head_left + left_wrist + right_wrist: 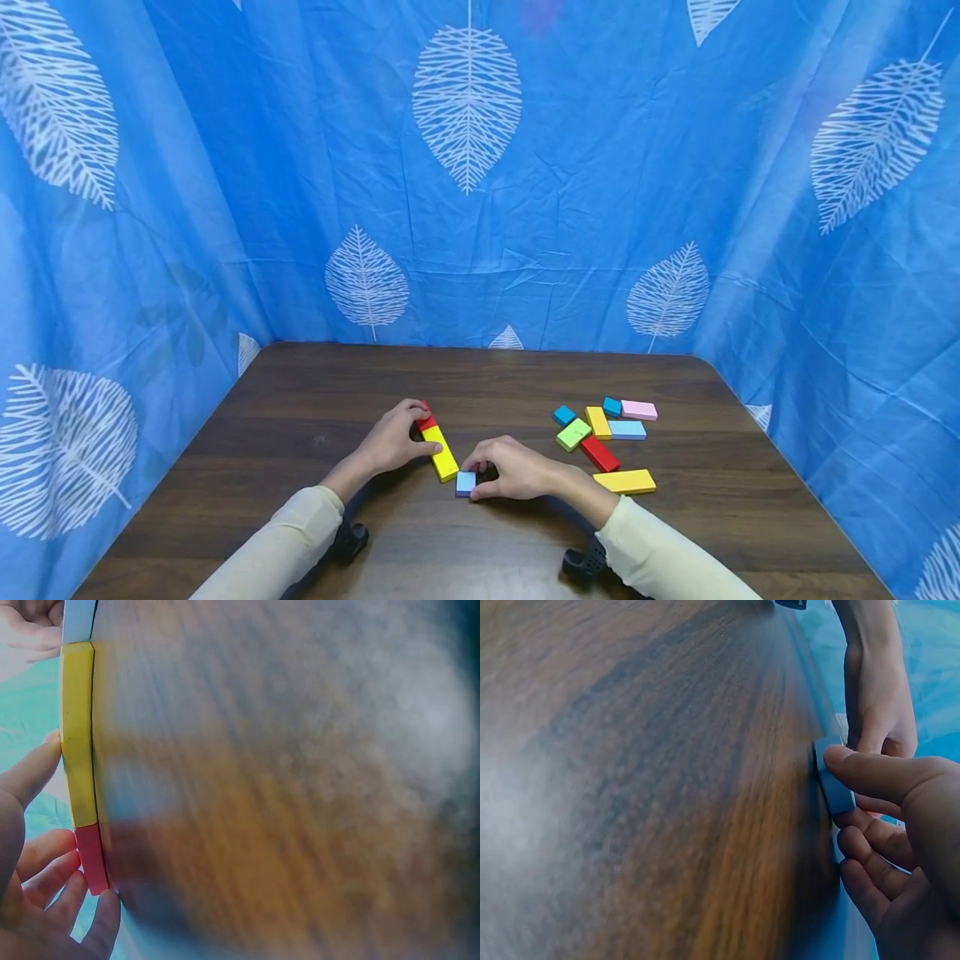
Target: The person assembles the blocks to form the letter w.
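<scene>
On a brown desk [450, 554], the right hand [517, 471] pinches a blue block [466, 483] at a yellow block's [444, 461] near end; the left hand [390, 442], fingers spread, touches yellow and a red block [428, 422]. Other blocks [573, 434] lie rightward.

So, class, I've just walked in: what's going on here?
A person's left hand holds a yellow block and a small red block, set end to end. The right hand pinches a light blue block beside the yellow one's near end. Eight more blocks lie to the right on the wooden table.
</scene>
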A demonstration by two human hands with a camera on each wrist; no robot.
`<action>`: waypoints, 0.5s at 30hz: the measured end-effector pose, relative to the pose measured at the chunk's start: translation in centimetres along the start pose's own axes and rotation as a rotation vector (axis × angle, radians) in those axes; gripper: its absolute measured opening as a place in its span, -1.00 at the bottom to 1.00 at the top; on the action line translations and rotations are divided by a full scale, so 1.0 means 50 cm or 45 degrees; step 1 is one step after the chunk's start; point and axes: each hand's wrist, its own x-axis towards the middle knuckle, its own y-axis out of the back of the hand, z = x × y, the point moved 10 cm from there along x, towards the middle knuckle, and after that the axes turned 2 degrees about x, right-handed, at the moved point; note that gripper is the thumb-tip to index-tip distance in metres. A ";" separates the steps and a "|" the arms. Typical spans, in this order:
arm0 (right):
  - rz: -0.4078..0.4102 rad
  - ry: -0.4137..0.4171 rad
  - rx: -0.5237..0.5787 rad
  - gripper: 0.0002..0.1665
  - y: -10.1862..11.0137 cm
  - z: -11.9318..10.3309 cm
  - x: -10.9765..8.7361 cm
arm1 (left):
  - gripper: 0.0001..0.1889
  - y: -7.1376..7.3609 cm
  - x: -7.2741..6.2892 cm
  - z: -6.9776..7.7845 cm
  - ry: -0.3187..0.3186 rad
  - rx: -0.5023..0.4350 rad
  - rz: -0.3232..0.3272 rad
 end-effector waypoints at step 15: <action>-0.008 -0.006 -0.003 -0.58 -0.006 0.007 0.002 | -0.36 0.001 -0.001 0.000 -0.008 0.001 0.002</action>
